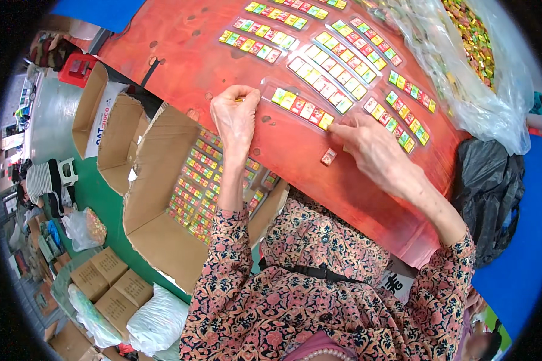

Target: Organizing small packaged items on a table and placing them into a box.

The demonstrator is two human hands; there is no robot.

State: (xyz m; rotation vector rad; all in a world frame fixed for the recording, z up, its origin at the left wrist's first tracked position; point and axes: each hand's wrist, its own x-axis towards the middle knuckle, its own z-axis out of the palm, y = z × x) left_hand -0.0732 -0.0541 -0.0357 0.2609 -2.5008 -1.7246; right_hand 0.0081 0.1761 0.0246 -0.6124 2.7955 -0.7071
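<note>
My left hand is closed in a pinch just off the left end of the nearest clear tray. A bit of yellow, probably a small wrapped piece, shows between its fingers. Red, yellow and green wrapped pieces lie in a row inside that tray. At its right end my right hand has thumb and fingers drawn together at the last yellow piece. One loose red-and-white piece rests on the red table below the right fingertips.
More filled trays cover the table's far side. A clear bag of loose wrapped pieces stands far right, above a black plastic bag. Left of me, an open carton holds many filled trays.
</note>
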